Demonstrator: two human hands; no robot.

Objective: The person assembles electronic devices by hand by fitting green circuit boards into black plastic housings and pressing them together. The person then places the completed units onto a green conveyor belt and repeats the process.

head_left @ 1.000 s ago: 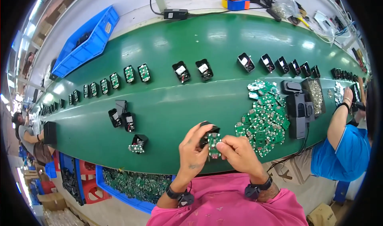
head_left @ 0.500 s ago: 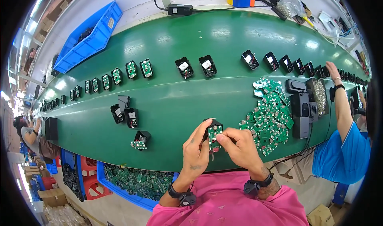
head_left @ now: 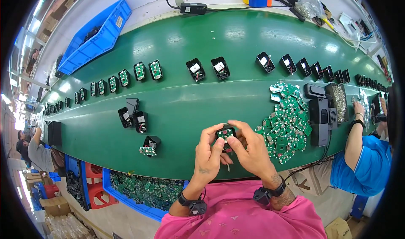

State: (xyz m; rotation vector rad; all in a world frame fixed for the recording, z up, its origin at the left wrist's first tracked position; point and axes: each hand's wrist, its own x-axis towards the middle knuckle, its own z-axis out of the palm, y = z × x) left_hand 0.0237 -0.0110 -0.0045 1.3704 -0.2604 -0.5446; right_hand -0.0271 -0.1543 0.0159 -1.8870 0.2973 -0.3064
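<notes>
Beyond the right hand (head_left: 255,152), green table (head_left: 202,106) leaves passage; rightward, board pile (head_left: 286,127) obstructs.

Green bench (head_left: 185,125): row of black casings (head_left: 227,70), heap of circuit boards (head_left: 289,127), grey device (head_left: 319,123) beside heap.

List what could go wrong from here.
The thumbs of the left hand and right hand rest on the circuit board at the opening of the black case: uneven pressure might tilt it or strain its components. The pale strand hanging below could snag. The pile of loose boards lies close to the right hand, which might knock some aside.
</notes>
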